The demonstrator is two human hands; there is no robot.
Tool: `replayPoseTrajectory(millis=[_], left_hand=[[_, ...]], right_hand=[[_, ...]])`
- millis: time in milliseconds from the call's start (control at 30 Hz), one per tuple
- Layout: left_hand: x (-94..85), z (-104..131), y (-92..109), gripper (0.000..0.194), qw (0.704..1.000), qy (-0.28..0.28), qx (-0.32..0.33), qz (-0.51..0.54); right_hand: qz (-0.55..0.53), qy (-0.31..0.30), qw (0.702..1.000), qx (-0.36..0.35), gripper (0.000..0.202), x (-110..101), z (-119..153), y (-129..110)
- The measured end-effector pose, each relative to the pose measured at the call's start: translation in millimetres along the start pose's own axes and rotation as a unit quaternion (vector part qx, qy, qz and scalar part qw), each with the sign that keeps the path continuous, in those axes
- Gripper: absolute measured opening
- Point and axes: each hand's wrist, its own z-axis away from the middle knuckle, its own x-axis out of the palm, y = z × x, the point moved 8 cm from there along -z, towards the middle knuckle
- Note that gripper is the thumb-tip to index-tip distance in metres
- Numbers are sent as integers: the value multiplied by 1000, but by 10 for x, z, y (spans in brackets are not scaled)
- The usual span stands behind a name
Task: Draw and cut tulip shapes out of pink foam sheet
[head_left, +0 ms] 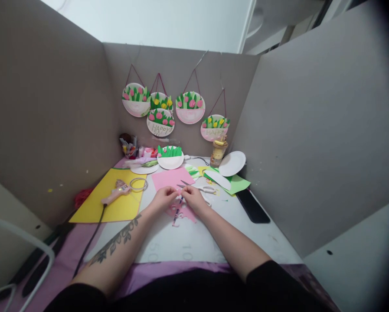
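My left hand (165, 198) and my right hand (194, 200) meet over the middle of the table, fingertips pinched together on a small pink paper piece (179, 192). Its exact shape is mostly covered by my fingers. Just below them lie a cut-up pink paper scrap (188, 212) with holes and a slim dark-and-white pen (176, 215). Scissors (207, 189) with white handles rest right behind my right hand, blades apart. Behind my hands is a pink paper sheet (170, 177). A paper-plate basket (170, 162) with green paper grass and a pink flower stands further back.
A corded hot glue gun (118, 193) and roll of tape (138, 184) lie on yellow paper (93, 203). To the right are a phone (253, 206), green sheets (240, 184), a white plate (233, 163) and a drink cup (218, 152). Several decorated plates (190, 115) hang behind.
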Motion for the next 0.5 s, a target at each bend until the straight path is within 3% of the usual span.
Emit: replayPoseTrajectory(millis=[200, 300, 400, 433, 500], left_hand=[[59, -14, -114, 25, 996, -40, 10, -78], [-229, -78, -44, 19, 978, 13, 69, -198], [-749, -133, -41, 20, 924, 158, 38, -346], [-853, -154, -72, 21, 910, 171, 14, -377], [-900, -211, -138, 21, 898, 147, -10, -414]], right_hand=[[37, 8, 999, -33, 8, -19, -21, -41], [52, 31, 997, -37, 10, -102, -68, -41], [62, 49, 996, -43, 15, -199, -180, -31], [75, 50, 995, -49, 15, -211, -237, -28], [112, 52, 990, -73, 15, -196, -373, -34]])
